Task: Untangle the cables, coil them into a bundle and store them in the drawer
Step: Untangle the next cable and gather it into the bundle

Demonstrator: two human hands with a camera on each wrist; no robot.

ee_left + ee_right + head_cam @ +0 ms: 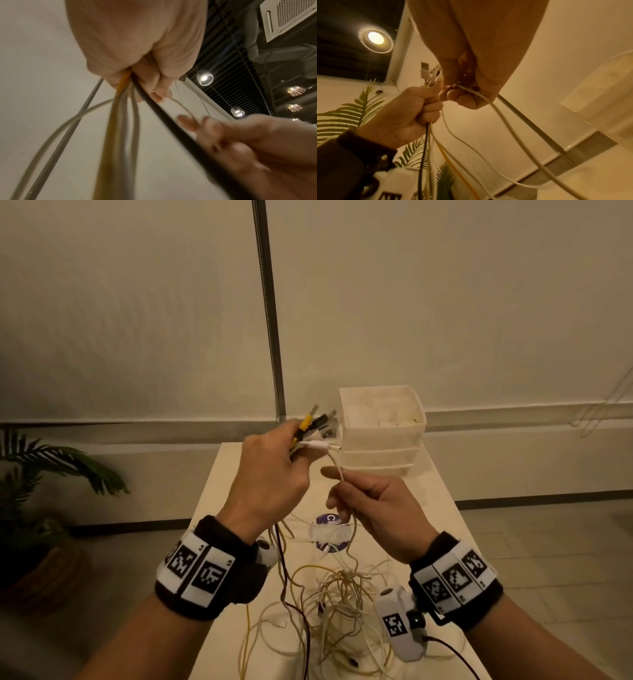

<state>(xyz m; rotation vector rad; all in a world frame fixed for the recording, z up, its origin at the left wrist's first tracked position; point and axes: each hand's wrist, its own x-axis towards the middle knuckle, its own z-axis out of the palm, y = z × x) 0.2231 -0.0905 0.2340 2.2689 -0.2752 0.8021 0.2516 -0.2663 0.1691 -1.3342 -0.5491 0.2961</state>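
Above the table, the left hand (270,470) grips a gathered bunch of cable plug ends (313,426); the right hand (373,508) pinches one thin white cable (337,470). Draw it slowly through. Below, the loose tangle of pale and yellow cables (335,611) may snag; the translucent white plastic drawer unit (382,426) stands beyond.

Near half of tabletop (442,508) is clogged by a loose cable tangle (339,604), strands rising to both hands. Stacked drawers (382,436) block the far end, top one pulled open. Bare strip along the right edge between tangle and drawers. Left hand (270,474) sits just left of the drawers.
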